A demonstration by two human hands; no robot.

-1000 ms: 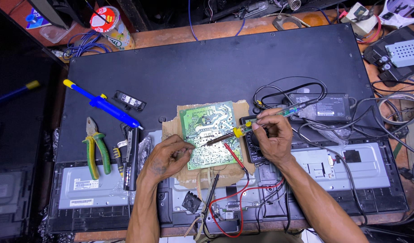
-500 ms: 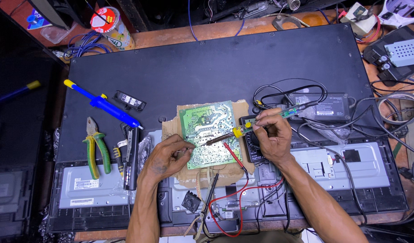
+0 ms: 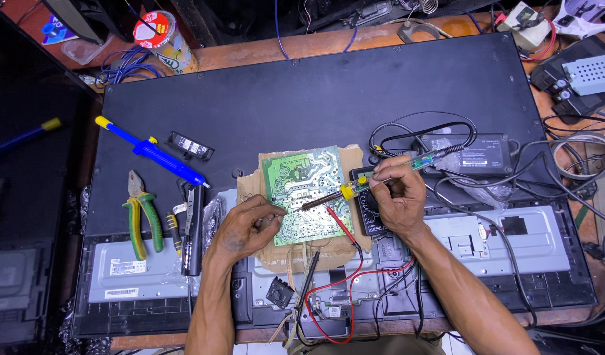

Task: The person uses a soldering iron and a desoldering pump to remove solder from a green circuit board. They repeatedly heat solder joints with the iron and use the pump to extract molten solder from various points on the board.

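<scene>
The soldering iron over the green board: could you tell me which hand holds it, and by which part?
The right hand holds the soldering iron by its clear handle, tip on the green circuit board. The left hand rests at the board's edge, holding nothing visible.

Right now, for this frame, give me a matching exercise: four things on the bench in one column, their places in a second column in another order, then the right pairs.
Things:
1. soldering iron
2. circuit board
3. pliers
4. blue pump tool

Places:
A. flat on a piece of cardboard, under the left hand's fingertips
B. lying slantwise on the dark panel, yellow tip toward the far left
C. held in the right hand, tip on the green board
D. left of the left hand, green handles toward the person

Pairs: 1-C, 2-A, 3-D, 4-B
</scene>
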